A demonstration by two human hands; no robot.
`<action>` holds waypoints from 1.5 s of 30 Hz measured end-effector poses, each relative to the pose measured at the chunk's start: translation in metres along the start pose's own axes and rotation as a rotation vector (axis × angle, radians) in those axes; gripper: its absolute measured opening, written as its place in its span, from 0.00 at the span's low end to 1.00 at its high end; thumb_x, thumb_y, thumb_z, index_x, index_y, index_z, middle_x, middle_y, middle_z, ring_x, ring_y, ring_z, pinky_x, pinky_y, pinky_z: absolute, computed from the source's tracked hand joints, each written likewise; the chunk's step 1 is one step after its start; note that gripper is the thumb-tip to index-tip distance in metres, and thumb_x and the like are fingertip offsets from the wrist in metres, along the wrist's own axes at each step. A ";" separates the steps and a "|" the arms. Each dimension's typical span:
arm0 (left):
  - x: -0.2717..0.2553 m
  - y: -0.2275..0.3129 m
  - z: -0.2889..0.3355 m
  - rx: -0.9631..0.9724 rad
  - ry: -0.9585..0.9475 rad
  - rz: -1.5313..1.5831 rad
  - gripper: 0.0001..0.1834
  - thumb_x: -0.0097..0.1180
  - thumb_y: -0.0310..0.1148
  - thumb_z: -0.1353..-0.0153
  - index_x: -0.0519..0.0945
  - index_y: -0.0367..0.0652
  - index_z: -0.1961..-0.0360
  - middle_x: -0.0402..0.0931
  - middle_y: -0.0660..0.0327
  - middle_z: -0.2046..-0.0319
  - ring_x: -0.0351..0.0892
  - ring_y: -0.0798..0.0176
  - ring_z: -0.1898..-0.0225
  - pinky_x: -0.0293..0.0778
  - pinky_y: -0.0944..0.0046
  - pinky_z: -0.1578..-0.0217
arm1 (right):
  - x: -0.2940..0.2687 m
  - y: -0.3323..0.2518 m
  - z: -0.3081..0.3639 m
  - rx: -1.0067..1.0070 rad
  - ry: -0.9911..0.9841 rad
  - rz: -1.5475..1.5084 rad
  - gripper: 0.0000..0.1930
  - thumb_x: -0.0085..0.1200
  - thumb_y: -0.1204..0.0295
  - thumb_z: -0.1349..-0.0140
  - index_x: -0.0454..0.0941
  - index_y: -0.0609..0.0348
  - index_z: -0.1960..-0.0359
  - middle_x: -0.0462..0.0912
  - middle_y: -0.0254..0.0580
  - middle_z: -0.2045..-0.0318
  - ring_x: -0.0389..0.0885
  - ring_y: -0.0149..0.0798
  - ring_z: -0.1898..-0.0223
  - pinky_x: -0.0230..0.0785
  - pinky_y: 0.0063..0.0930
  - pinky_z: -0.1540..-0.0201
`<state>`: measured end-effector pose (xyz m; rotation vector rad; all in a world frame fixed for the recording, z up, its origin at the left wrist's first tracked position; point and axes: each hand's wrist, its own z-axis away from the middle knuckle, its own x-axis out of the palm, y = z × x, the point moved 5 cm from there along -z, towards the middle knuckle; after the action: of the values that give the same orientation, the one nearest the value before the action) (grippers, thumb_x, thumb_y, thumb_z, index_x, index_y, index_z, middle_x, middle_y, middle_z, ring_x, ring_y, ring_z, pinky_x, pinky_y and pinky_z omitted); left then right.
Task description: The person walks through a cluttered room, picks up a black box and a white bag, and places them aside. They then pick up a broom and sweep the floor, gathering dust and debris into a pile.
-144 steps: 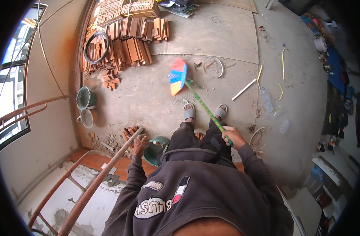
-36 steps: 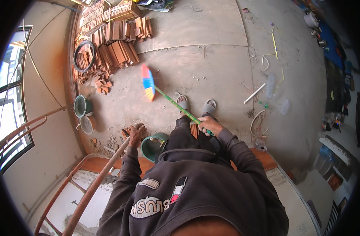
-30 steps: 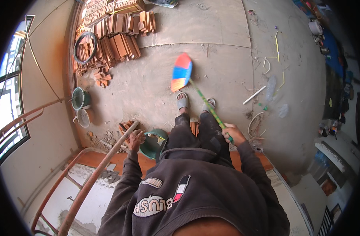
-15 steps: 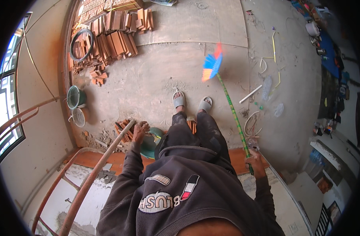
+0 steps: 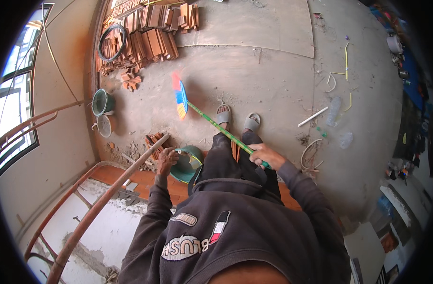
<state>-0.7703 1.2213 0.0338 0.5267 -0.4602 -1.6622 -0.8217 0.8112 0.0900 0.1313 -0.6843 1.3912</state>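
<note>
My right hand point(image 5: 267, 155) is closed around the upper end of a broom's green handle point(image 5: 216, 127), in front of my thighs. The broom slants away to the left, its blue, red and orange bristles point(image 5: 180, 98) over the dusty floor and blurred at the tips. My left hand point(image 5: 167, 161) is closed, fingers curled, beside the green bucket point(image 5: 184, 174) and the end of a rusty pole point(image 5: 126, 187). What it holds, if anything, I cannot make out. The bucket sits at my left leg, partly hidden by it.
Stacked red bricks or tiles point(image 5: 152, 45) with a black coil point(image 5: 112, 42) lie at the far left. Two buckets point(image 5: 103, 102) stand by the left wall. A white pipe point(image 5: 313, 116) and plastic bottles point(image 5: 335, 111) lie on the right. Rubble point(image 5: 124, 156) is near the pole.
My right hand has swung the broom left, from my right side to across my front. The bristles moved from right of my feet to left of them. My left hand stays near the bucket.
</note>
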 end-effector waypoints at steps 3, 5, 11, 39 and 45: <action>0.010 -0.018 0.030 -0.065 0.154 -0.069 0.14 0.49 0.34 0.37 0.69 0.34 0.56 0.69 0.63 0.75 0.67 0.75 0.78 0.62 0.77 0.81 | -0.010 0.013 -0.033 0.058 0.068 -0.021 0.24 0.46 0.80 0.47 0.66 0.62 0.44 0.64 0.26 0.83 0.61 0.19 0.86 0.56 0.16 0.86; 0.008 -0.043 0.046 -0.055 0.087 -0.003 0.16 0.48 0.36 0.37 0.69 0.33 0.55 0.73 0.58 0.71 0.75 0.69 0.73 0.70 0.73 0.75 | -0.028 0.029 -0.040 0.075 0.065 -0.100 0.25 0.46 0.81 0.46 0.65 0.62 0.43 0.65 0.26 0.82 0.61 0.19 0.86 0.56 0.17 0.86; 0.027 -0.112 0.091 -0.187 0.175 0.108 0.17 0.52 0.35 0.38 0.69 0.33 0.54 0.75 0.58 0.70 0.75 0.69 0.75 0.71 0.75 0.77 | -0.110 0.040 0.055 0.007 0.236 -0.244 0.28 0.45 0.81 0.47 0.62 0.62 0.41 0.64 0.27 0.80 0.62 0.19 0.85 0.57 0.19 0.86; -0.039 0.048 -0.071 0.053 -0.211 -0.177 0.23 0.52 0.42 0.40 0.70 0.34 0.50 0.77 0.57 0.64 0.78 0.65 0.66 0.74 0.67 0.66 | -0.002 0.056 0.064 -0.081 0.280 -0.251 0.32 0.44 0.77 0.48 0.56 0.65 0.37 0.66 0.28 0.82 0.59 0.20 0.86 0.55 0.17 0.86; -0.132 0.094 -0.085 0.123 -0.033 -0.284 0.23 0.50 0.40 0.39 0.69 0.32 0.49 0.78 0.52 0.65 0.78 0.61 0.67 0.75 0.64 0.66 | 0.004 0.091 0.063 -0.046 0.685 -0.297 0.32 0.45 0.79 0.48 0.56 0.64 0.37 0.68 0.30 0.81 0.61 0.21 0.86 0.55 0.17 0.86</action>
<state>-0.6289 1.3375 0.0289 0.6801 -0.5332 -1.9246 -0.9296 0.8033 0.1150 -0.2643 -0.1141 1.0366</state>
